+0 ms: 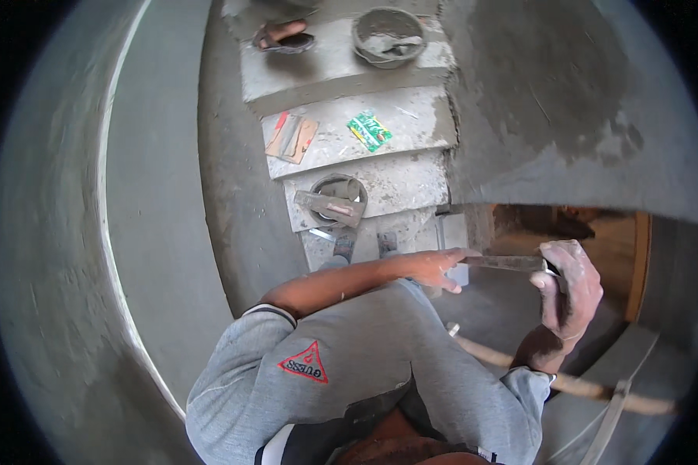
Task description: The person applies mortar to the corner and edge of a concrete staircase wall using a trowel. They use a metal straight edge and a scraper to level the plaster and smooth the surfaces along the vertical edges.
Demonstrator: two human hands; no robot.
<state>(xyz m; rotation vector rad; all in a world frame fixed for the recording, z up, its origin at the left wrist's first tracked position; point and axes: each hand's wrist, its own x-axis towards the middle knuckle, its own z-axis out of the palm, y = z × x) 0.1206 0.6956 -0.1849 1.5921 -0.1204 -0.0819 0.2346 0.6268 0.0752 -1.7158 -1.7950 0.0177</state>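
Observation:
A narrow, flat grey trowel-like tool (504, 263) spans the space between my hands, seen nearly edge-on. My right hand (572, 285), smeared with pale dust, is closed around its right end; the grip there is partly hidden by the fingers. My left hand (430, 269) reaches across from the left to the tool's other end. Its fingers are stretched out against that end and the thumb stands apart below. Ahead of my feet, a round bucket (316, 186) sits on a step with a grey float (329, 206) and other tools lying across its top.
Mortar-spattered steps (407, 182) rise ahead between grey plastered walls (535, 101). Higher up are a cardboard piece (302, 139), a green packet (370, 130), a mortar tub (390, 58) and another person's sandalled foot (287, 37). A wooden pole (481, 353) lies at lower right, near an opening.

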